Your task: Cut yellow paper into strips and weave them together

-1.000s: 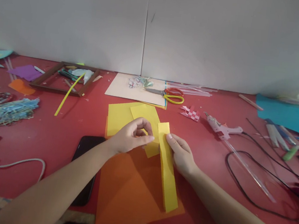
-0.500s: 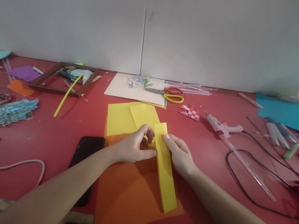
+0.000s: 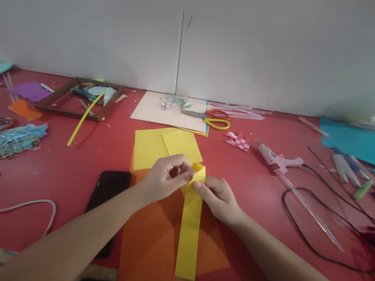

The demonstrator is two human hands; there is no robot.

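Note:
A folded yellow paper strip [image 3: 190, 232] hangs lengthwise between my hands, over an orange sheet of paper [image 3: 147, 245]. My left hand [image 3: 168, 177] pinches the strip's top edge, where a corner is bent over. From the other side my right hand [image 3: 219, 199] grips the strip just below that fold, thumb in front and fingers behind. Flat yellow sheets [image 3: 149, 145] lie just beyond the hands, partly over the orange one.
To the left lie a black phone [image 3: 108, 190], a wooden frame [image 3: 56, 97] with small tools and a white charger cable [image 3: 29, 203]. Scissors [image 3: 217, 119] rest on pale paper [image 3: 147, 108] at the back. A pink glue gun [image 3: 279, 161] and its black cord lie right.
The yellow strip has turned from slanted to nearly upright and shifted left. My left hand has closed on its top, and a corner there is now folded over.

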